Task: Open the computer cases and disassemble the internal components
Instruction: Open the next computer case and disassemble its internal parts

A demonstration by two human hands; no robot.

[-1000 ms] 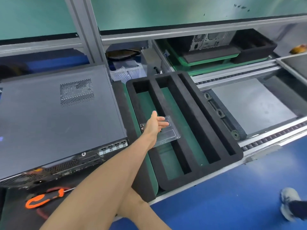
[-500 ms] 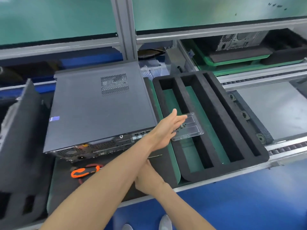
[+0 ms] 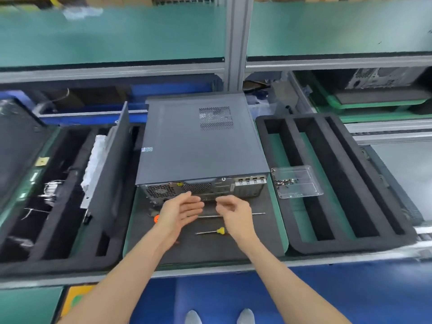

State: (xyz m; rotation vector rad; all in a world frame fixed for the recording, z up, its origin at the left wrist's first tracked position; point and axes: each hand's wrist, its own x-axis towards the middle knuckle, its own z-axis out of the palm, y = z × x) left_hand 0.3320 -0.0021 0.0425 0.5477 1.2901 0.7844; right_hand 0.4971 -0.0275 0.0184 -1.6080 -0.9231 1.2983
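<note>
A closed dark grey computer case point(image 3: 201, 146) lies flat on a black mat point(image 3: 201, 249), its rear panel facing me. My left hand point(image 3: 181, 212) hovers just in front of that panel, fingers straight and empty. My right hand point(image 3: 235, 212) is beside it, fingers loosely curled, holding nothing. Under the hands lie two screwdrivers: an orange-handled one point(image 3: 156, 218) with a long shaft and a yellow-handled one point(image 3: 219, 230). A clear plastic tray point(image 3: 297, 182) with small screws rests on the black foam tray point(image 3: 346, 183) to the right.
On the left, another foam tray point(image 3: 46, 251) holds a removed side panel point(image 3: 109, 169), standing on edge, and cables. A second computer point(image 3: 378, 78) sits on green trays at the back right. A conveyor point(image 3: 402, 164) runs at the right.
My left hand has let go of the clear screw tray and drawn back to the front of the case. My right hand has come up beside it. The view swung left.
</note>
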